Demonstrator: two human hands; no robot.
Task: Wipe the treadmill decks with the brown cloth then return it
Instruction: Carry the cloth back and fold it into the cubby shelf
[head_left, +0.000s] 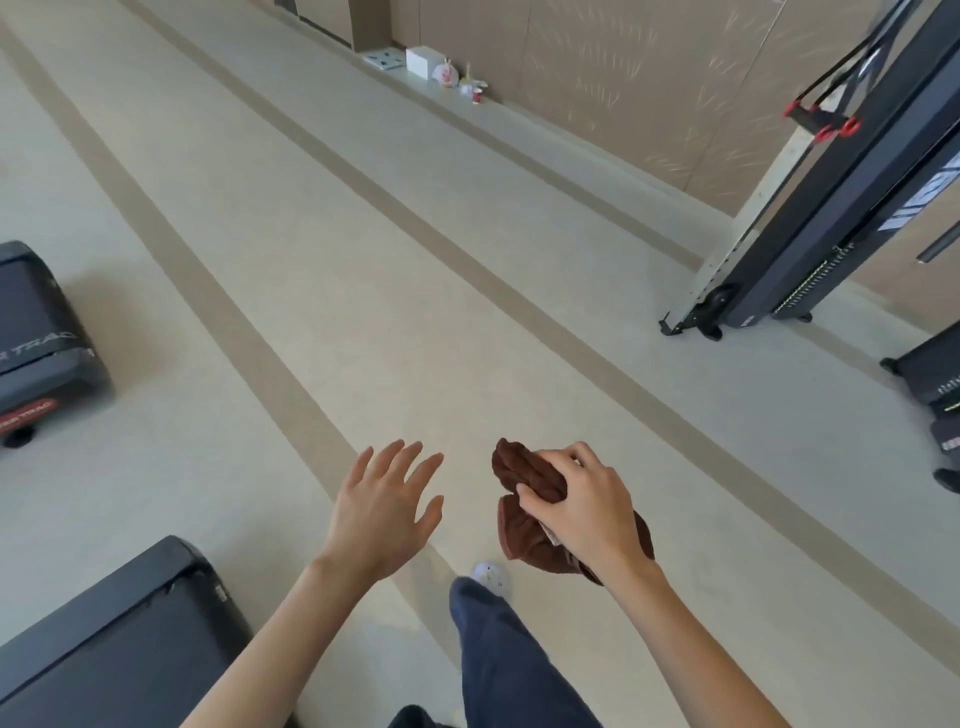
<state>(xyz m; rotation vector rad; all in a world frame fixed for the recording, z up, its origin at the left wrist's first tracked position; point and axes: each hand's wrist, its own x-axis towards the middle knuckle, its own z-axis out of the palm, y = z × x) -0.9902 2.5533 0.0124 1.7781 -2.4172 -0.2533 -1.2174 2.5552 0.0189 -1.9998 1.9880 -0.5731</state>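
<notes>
Head view: right hand (582, 512) around bunched brown cloth (524, 478); left hand (384, 512) spread, empty

Right hand (587, 512) grips bunched brown cloth (524, 499) above pale floor (363, 312) — left hand (384, 512) beside it, fingers spread, apart from cloth. Treadmill deck (104, 629) at lower left — another treadmill (36, 338) at left edge.

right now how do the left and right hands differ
The left hand is open with fingers spread and holds nothing; the right hand grips the bunched cloth. The left hand's fingers are straight, the right hand's curled. Both are held out over the floor, backs up.
</notes>
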